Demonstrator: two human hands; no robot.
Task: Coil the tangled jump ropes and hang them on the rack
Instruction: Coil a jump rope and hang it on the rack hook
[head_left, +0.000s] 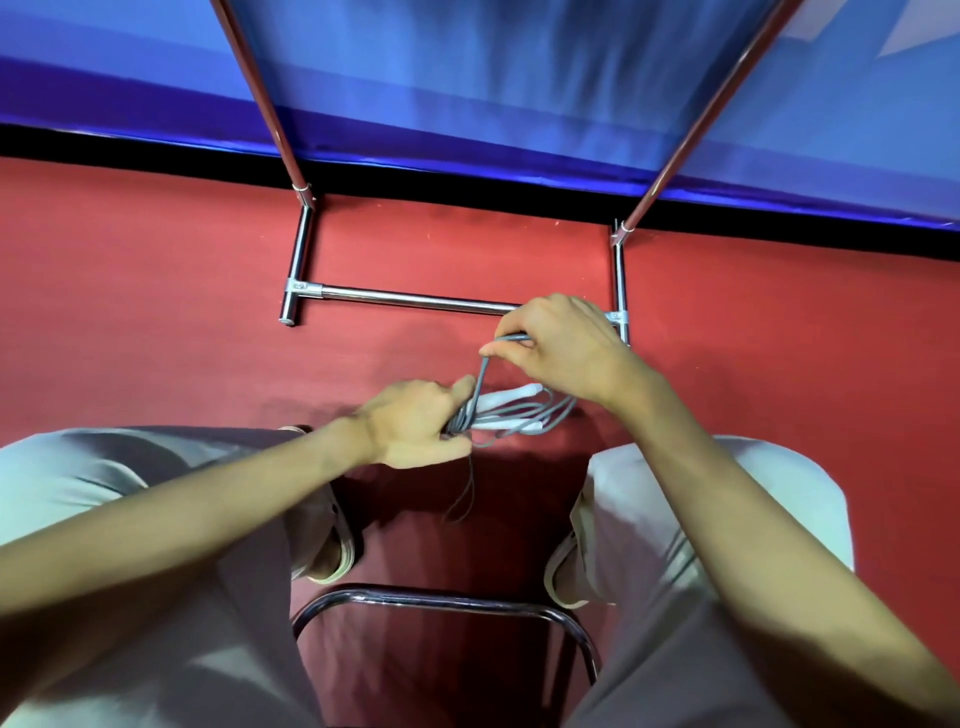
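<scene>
Presently a bundle of grey jump rope (511, 413) with white handles (506, 402) is held above the red floor (156, 312), between the person's knees and the chrome rack base (415, 300); the left hand (415, 423) is closed around the gathered loops at their 9 o'clock end, fingers curled about the cords; the right hand (558, 348) is closed in a pinch on a single loop of rope that has been drawn up and away towards 1 o'clock from the bundle. The bundle's long axis is laid roughly from 9 to 3 o'clock, with the handles pointing towards 3; the pinched loop runs nearly crosswise to that axis, rising from the left grip to the right fingers. A short tail of cord (465, 493) is left dangling towards 6 o'clock below the left hand.

The winding step is judged to be in hand, the coil being mostly gathered but not yet secured; the coming move appears to turn on the raised loop being carried around the bundle across its long axis, the right hand being the working one and the left the anchor. The rack's lower crossbar lies just beyond the right hand at 12 o'clock, with the uprights (270, 104) rising towards the blue wall (493, 78); the hanging rail itself is not seen. A chrome stool frame (441, 603) is seen at 6 o'clock.
</scene>
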